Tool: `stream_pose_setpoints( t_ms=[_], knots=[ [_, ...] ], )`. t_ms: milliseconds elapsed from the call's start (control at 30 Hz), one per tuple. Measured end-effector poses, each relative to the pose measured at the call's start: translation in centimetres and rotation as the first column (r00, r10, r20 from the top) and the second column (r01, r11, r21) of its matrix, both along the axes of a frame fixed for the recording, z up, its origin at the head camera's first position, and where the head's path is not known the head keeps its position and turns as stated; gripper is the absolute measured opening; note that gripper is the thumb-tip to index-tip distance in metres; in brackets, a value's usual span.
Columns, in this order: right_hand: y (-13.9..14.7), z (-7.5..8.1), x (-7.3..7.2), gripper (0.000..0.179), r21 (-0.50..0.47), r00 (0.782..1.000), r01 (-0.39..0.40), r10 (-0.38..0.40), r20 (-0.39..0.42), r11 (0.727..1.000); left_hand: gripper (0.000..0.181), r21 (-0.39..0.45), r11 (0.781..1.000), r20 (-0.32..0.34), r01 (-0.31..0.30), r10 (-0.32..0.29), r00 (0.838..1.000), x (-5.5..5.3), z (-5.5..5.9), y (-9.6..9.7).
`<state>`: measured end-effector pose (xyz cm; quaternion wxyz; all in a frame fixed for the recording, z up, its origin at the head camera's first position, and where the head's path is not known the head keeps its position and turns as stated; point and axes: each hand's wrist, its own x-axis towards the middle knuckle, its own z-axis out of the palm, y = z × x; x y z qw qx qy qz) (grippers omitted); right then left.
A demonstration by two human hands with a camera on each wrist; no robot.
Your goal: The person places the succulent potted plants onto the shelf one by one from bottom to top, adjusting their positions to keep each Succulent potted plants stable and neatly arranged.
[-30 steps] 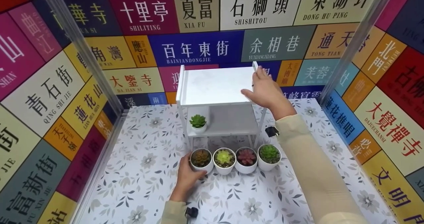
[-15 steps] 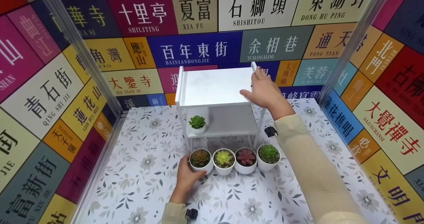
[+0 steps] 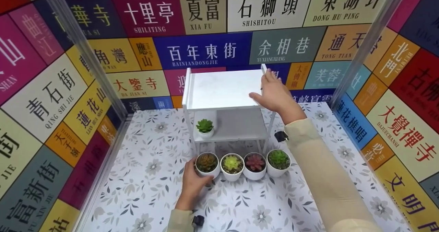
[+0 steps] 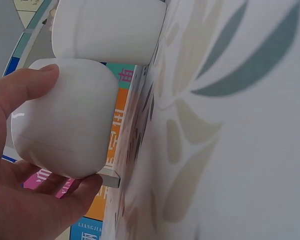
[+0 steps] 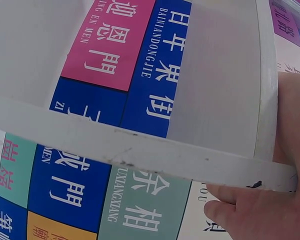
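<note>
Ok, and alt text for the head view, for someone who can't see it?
The left hand holds a potted brown plant beside three other potted plants in a row. The right hand holds the white shelf behind them, where a green plant stands.

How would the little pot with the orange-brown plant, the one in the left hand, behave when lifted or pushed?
The white pot looks stiff: its wall shows no dent where the left hand grips it. Being smooth and slightly shiny, it may be a bit slippery. Its rounded lower edge suggests it could tip if pushed high up.
</note>
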<state>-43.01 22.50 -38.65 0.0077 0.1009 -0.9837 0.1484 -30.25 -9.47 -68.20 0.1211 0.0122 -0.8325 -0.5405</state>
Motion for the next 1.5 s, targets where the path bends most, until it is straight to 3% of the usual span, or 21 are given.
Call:
stream_pose_setpoints(
  t_ms=[300,533,867,1167,1500],
  knots=[
    [0.1,0.0,0.2,0.1,0.007,1.0,-0.012,0.012,-0.019,1.0,0.092,-0.024,1.0,-0.012,-0.012,0.012,1.0,0.4,0.6,0.0],
    [0.1,0.1,0.2,0.101,-0.012,1.0,-0.001,0.001,-0.007,1.0,0.091,0.036,0.999,-0.017,-0.015,0.016,1.0,0.6,1.0,-0.1],
    [0.1,0.1,0.1,0.103,-0.013,1.0,-0.003,0.003,0.004,1.0,0.092,-0.053,0.999,-0.046,-0.009,0.006,0.999,1.1,2.3,-0.1],
    [0.1,0.0,0.0,0.102,-0.01,1.0,-0.017,0.017,-0.002,1.0,0.093,-0.067,0.998,-0.065,-0.012,0.008,0.998,1.1,3.2,-0.1],
    [0.0,-0.2,0.0,0.101,-0.02,1.0,-0.012,0.011,-0.011,1.0,0.096,-0.028,1.0,-0.064,-0.006,0.004,0.998,1.3,4.3,-0.1]
  ],
)
